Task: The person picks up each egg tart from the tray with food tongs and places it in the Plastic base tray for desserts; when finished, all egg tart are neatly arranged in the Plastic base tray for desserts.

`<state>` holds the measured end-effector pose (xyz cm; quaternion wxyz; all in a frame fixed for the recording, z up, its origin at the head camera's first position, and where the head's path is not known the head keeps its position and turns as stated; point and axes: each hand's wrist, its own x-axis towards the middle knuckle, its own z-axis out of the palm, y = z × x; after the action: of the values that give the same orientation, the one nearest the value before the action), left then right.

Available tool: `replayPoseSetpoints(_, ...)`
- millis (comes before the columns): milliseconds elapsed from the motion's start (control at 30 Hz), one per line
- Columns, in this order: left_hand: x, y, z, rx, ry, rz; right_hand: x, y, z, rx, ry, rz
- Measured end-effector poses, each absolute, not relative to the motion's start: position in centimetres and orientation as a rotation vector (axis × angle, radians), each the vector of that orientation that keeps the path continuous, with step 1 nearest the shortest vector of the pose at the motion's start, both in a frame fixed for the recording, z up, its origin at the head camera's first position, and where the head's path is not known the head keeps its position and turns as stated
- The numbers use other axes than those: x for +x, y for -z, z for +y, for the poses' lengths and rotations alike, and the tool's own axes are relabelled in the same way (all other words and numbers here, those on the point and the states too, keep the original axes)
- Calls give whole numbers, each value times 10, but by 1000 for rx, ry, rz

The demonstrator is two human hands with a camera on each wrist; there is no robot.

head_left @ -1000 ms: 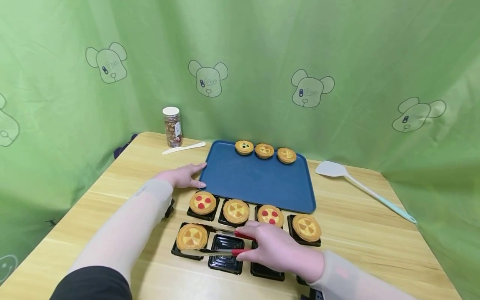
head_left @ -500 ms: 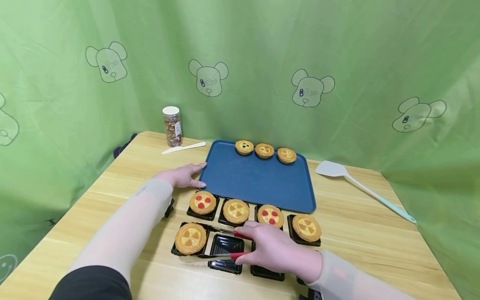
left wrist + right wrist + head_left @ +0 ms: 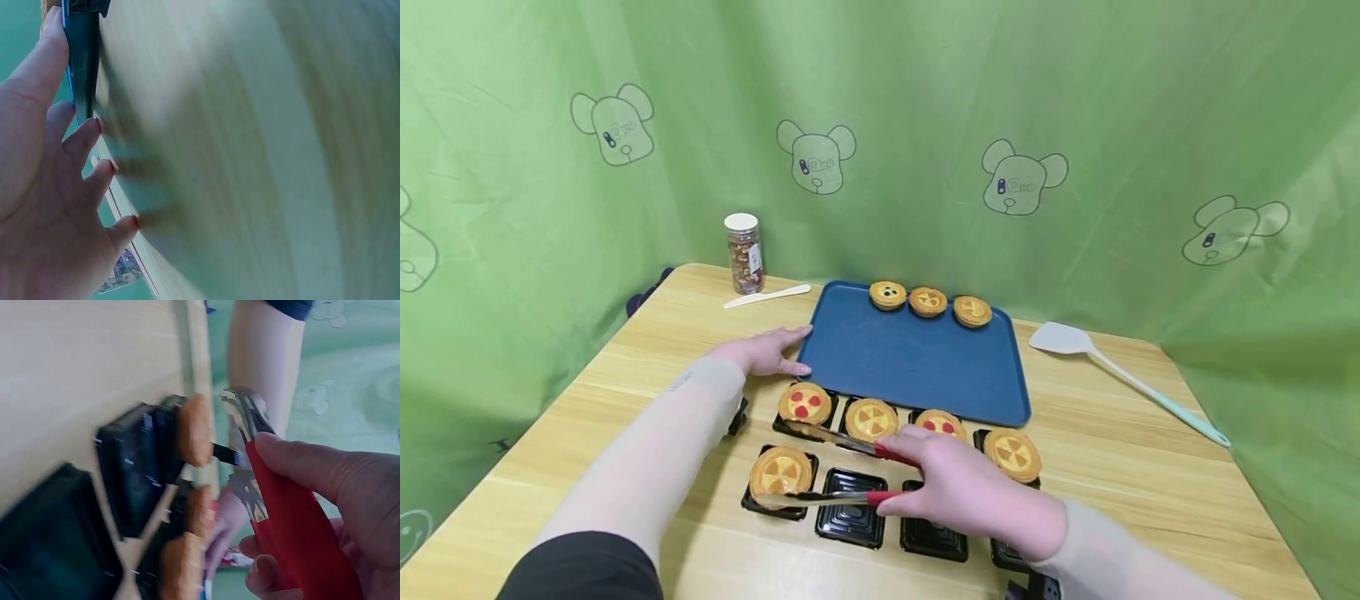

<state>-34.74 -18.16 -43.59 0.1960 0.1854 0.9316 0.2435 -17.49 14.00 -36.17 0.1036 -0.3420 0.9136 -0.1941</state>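
My right hand (image 3: pixel 951 483) grips metal tongs (image 3: pixel 250 419) by their red handles (image 3: pixel 290 519). The tong arms stand wide apart, with nothing between them. In the head view the near tip overlaps the front edge of a tart (image 3: pixel 781 471) with a wedge-patterned top. That tart sits in a black square container at the front left. The far tip shows over the container of a red-dotted tart (image 3: pixel 805 400) behind it. With fingers spread, my left hand (image 3: pixel 767 352) touches the left rim of a blue tray (image 3: pixel 917 358) and rests on the table.
Several black containers (image 3: pixel 850 512) stand in two rows before the tray; the back row carries tarts. Three tarts (image 3: pixel 928 302) line the tray's far edge. A spatula (image 3: pixel 1127 379) lies at right. A jar (image 3: pixel 745 254) and a white plastic knife (image 3: pixel 767 296) are at back left.
The tongs have spread apart and come away from the front left tart, which stays in its container. My right hand has moved slightly right. My left hand has held its place.
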Motion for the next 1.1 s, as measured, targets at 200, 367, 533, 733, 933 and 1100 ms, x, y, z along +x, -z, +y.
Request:
replayPoseSetpoints(200,-348,436,-182,544,-680,2617,-200,339,150,-974,815,2765)
replayPoseSetpoints(367,-349,436,-182,540,-689,2615,-245,321,162,-779,932,2848)
replayPoseSetpoints(533,-352,441,-183,518,-693,2615,-300,316,171,-602,936,2933)
replayPoseSetpoints(733,-354,448,-187,543,-699,2622,-352,322,175,-435,830,2972)
replayPoseSetpoints(933,-350,442,-186,589,-718,2629,-382,338,174,-318,801,2922)
replayPoseSetpoints(1100,-352,443,-185,575,-710,2630,-398,351,171,-239,758,2895)
